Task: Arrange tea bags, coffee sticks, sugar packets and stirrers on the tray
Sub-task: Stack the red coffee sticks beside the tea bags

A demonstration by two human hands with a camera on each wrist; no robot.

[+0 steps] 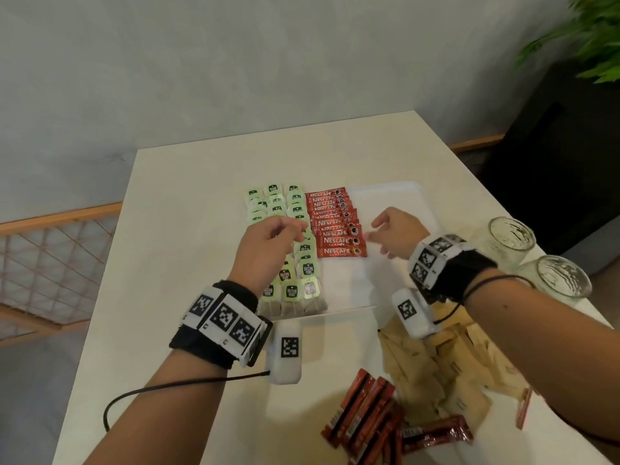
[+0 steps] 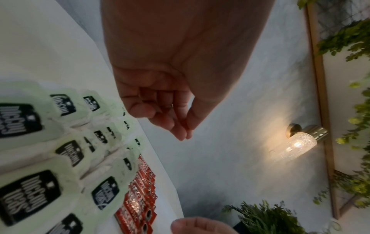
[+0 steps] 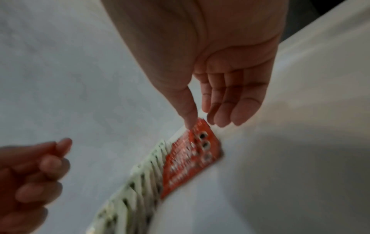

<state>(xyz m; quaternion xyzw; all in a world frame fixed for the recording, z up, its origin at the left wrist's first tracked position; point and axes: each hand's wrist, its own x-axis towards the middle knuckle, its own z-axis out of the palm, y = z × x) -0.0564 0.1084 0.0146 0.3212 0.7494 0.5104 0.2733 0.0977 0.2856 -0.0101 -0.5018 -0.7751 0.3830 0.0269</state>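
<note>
Green tea bags (image 1: 285, 243) lie in three overlapping columns on the white tray (image 1: 396, 196), which sits on the worktop toward its far edge. Just beside them, on the tray, red coffee sticks (image 1: 335, 223) form one overlapping column. I see my left hand (image 1: 268, 243) hovering above the tea bags with fingers loosely curled and thumb near the fingertips; it holds nothing. My right hand (image 1: 396, 233) hovers over the bare part of the tray, just beside the coffee column, fingers relaxed and a little spread, also holding nothing. Near the worktop's near edge lie more red coffee sticks (image 1: 369, 417) in a loose heap, and beside them a pile of beige sugar packets (image 1: 436, 370). Two glass tumblers (image 1: 536, 260) stand at the worktop's right edge.
</note>
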